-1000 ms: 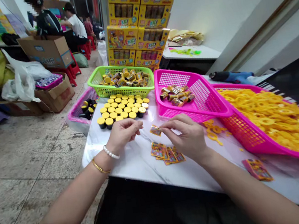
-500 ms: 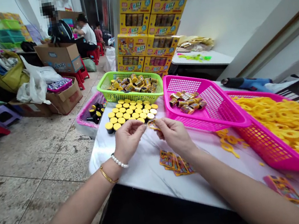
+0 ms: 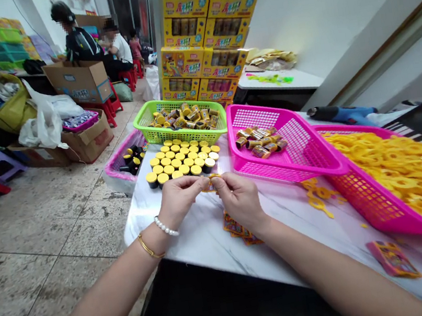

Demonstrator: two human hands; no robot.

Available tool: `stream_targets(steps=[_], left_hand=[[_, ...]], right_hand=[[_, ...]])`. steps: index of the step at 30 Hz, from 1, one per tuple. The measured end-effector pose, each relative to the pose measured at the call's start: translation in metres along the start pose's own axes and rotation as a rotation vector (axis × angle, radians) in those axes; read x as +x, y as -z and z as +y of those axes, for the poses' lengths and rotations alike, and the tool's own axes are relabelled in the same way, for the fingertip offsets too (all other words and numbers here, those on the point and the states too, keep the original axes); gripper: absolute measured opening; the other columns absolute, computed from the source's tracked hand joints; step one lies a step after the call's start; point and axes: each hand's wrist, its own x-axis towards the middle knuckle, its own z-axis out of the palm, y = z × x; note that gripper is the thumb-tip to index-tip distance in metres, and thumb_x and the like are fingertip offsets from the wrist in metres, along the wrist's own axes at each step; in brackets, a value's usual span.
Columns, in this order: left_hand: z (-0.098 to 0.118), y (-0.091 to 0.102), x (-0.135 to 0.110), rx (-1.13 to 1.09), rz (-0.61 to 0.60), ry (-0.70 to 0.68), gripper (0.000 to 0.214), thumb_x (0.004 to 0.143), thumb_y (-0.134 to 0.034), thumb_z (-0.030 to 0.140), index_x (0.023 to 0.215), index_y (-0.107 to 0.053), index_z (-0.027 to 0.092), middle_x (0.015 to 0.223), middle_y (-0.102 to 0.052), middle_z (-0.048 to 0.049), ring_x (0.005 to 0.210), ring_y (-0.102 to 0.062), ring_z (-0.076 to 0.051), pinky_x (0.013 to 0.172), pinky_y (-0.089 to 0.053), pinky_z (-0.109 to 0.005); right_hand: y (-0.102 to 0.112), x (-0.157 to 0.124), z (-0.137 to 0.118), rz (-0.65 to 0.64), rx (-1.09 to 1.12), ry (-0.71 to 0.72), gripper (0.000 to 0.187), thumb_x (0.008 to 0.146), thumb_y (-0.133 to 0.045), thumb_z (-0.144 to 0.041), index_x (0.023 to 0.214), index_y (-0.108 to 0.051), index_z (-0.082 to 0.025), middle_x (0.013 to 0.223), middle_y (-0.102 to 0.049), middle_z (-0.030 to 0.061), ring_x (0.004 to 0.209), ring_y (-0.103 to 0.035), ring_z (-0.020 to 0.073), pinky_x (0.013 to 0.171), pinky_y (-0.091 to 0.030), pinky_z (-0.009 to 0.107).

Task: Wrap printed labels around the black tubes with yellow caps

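Note:
Pinched between the fingertips of my left hand (image 3: 179,198) and my right hand (image 3: 241,198) is a small orange printed label sleeve (image 3: 210,183). Both hands are closed on it, and the fingers cover most of it. Just beyond them stand rows of small black pots with yellow lids (image 3: 184,169). A fanned pile of flat printed labels (image 3: 232,224) lies on the white table (image 3: 208,243), partly hidden by my right hand. Another bundle of labels (image 3: 395,260) rests at the table's right. Curled label sleeves (image 3: 259,140) sit in a pink basket (image 3: 292,171).
Behind the pots is a green basket (image 3: 182,137) of wrapped pieces. A large pink basket (image 3: 380,206) of yellow plastic rings fills the right, with a blue heat gun (image 3: 343,114) behind it. Yellow boxes (image 3: 192,34) are stacked at the back. Other people sit at the far left.
My left fingertips have closed on the label sleeve, which my right hand held before. My right hand has shifted slightly left and now covers more of the label pile.

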Motion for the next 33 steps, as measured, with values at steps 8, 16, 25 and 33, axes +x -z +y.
stream_targets(steps=[8,16,25,33], left_hand=[[-0.0012,0.0012,0.0016,-0.149,0.000,0.062,0.045,0.056,-0.087,0.054,0.064,-0.069,0.013,0.055,-0.057,0.0022,0.039,-0.035,-0.003,0.038,-0.018,-0.021],[-0.0014,0.0012,-0.0003,-0.064,0.169,-0.117,0.035,0.065,-0.085,0.047,0.067,-0.069,0.016,0.049,-0.050,0.0065,0.042,-0.035,-0.005,0.042,-0.027,-0.021],[0.0013,0.0009,-0.0027,0.026,0.001,-0.062,0.025,0.065,-0.085,0.040,0.068,-0.078,0.017,0.053,-0.060,0.0006,0.054,-0.051,-0.011,0.050,-0.039,-0.024],[0.0022,0.0013,-0.0021,0.042,0.029,-0.052,0.024,0.065,-0.083,0.035,0.079,-0.081,0.016,0.070,-0.070,-0.0038,0.053,-0.046,-0.008,0.045,-0.030,-0.022]], right_hand=[[0.0029,0.0013,0.0027,0.081,-0.038,0.001,0.040,0.099,-0.053,-0.039,0.063,-0.052,-0.021,0.054,-0.048,-0.0041,0.050,-0.045,0.0109,0.051,-0.034,0.025],[0.0001,-0.0003,0.0046,0.088,-0.120,0.076,0.044,0.099,-0.052,-0.040,0.059,-0.045,-0.022,0.054,-0.043,-0.0042,0.050,-0.041,0.0111,0.052,-0.031,0.027],[0.0003,-0.0027,0.0034,0.041,-0.122,0.032,0.050,0.099,-0.048,-0.050,0.058,-0.045,-0.023,0.054,-0.046,-0.0019,0.052,-0.041,0.0125,0.054,-0.031,0.028],[-0.0027,-0.0039,0.0055,0.036,-0.106,0.043,0.048,0.098,-0.051,-0.046,0.057,-0.044,-0.023,0.053,-0.044,-0.0029,0.051,-0.040,0.0123,0.054,-0.030,0.029]])
